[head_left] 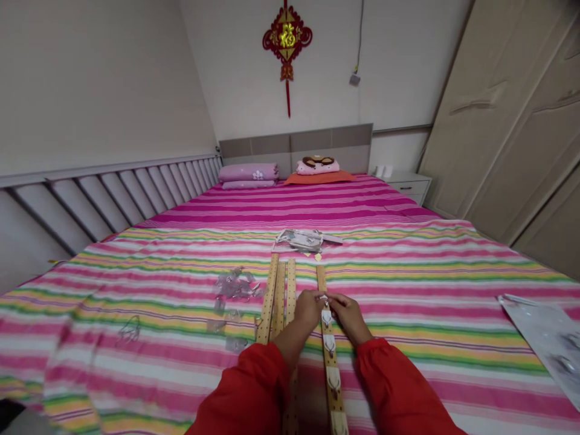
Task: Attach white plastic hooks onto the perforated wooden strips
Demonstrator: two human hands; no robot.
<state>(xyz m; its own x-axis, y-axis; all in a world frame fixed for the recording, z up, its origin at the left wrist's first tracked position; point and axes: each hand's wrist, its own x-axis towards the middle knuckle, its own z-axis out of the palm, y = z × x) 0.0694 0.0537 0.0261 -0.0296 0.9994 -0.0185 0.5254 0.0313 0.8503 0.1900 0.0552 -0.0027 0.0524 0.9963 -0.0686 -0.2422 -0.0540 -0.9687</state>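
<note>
A long wooden strip [328, 344] with rows of holes lies on the striped bedspread [408, 272], carrying several white hooks along its near part. My left hand [309, 309] and my right hand [348, 315] meet over it, both pinching a small white hook [325, 299] at the strip. Three more perforated wooden strips [278, 296] lie side by side just left of my left hand. Both arms wear red sleeves.
Small clear plastic bags [235, 289] lie scattered left of the strips; a pile of packaging [302, 240] lies beyond them. A plastic sheet [544, 338] sits at the right edge. Pillows [249, 174], a nightstand [408, 184] and wardrobe doors [512, 121] are farther off.
</note>
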